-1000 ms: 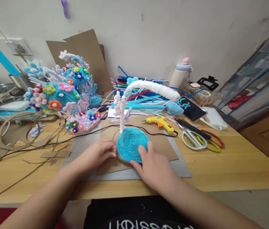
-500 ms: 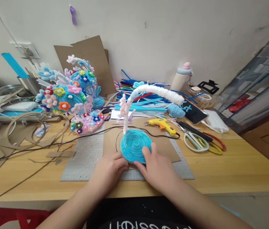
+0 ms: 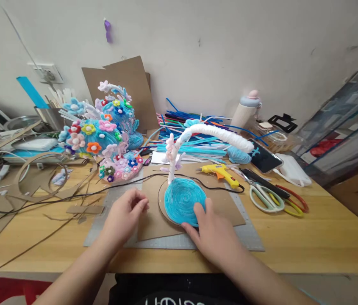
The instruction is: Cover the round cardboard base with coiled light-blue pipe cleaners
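A craft piece with a round blue coiled base (image 3: 183, 197) stands on a cardboard sheet (image 3: 220, 205). Its white fuzzy stem (image 3: 220, 133) rises from the back of the base and arches to the right, with small pink and lilac flowers low down. My right hand (image 3: 215, 231) grips the base at its front right rim, fingers on top and thumb at the front edge. My left hand (image 3: 126, 212) hovers left of the base, apart from it, fingers curled in and thumb against them; nothing shows in it. A pencil-like dark curve on the cardboard edges the base's left side.
A yellow glue gun (image 3: 221, 173) lies behind the base, its black cord (image 3: 128, 182) crossing the table. Scissors (image 3: 266, 198) and pliers (image 3: 296, 205) lie right. Flower-covered crafts (image 3: 96, 137) stand left, before cardboard scraps. Pipe cleaners (image 3: 191, 148) are piled behind.
My left hand has let go of the base's front left side and moved left. My right hand keeps its hold. The camera view has shifted slightly.
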Action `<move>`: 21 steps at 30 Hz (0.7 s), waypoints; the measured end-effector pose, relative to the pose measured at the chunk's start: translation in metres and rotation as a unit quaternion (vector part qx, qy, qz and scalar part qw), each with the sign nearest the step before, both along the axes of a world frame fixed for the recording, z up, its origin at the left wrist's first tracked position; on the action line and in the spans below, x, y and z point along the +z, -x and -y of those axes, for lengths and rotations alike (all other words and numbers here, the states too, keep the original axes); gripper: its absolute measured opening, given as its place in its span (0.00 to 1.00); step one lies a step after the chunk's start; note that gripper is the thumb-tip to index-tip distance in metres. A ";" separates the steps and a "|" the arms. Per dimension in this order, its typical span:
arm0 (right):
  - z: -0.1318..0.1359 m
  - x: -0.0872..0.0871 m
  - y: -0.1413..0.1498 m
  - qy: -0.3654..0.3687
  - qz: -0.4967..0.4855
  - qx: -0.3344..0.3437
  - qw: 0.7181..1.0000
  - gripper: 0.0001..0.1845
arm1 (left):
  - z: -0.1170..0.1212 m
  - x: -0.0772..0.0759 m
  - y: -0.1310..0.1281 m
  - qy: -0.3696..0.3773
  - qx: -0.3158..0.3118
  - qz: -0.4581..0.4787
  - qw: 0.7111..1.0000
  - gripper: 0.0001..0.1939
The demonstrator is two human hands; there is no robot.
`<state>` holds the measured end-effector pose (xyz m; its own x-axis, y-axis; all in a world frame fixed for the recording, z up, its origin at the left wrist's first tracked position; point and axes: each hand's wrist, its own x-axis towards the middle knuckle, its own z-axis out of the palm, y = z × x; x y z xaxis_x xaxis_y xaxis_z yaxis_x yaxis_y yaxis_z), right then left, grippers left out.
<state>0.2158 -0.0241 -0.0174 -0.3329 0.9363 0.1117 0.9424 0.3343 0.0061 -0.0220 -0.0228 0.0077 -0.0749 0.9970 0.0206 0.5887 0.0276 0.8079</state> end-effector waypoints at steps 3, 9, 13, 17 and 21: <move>0.000 -0.003 -0.001 -0.018 -0.005 0.007 1.000 0.22 | -0.005 0.001 0.011 0.006 0.016 0.083 0.996 0.10; 0.001 -0.014 0.003 -0.088 0.030 0.004 0.996 0.22 | 0.001 0.000 0.024 0.016 0.053 0.118 0.991 0.12; -0.002 -0.014 0.014 -0.086 0.032 -0.017 0.996 0.21 | -0.001 0.011 0.023 0.046 0.049 0.092 0.993 0.14; -0.004 -0.003 0.019 -0.060 0.019 -0.020 0.998 0.23 | -0.006 0.021 0.010 0.063 0.004 0.118 0.991 0.11; -0.008 0.021 0.001 0.013 -0.020 0.022 0.999 0.22 | -0.007 0.023 -0.005 0.039 -0.048 0.122 0.991 0.12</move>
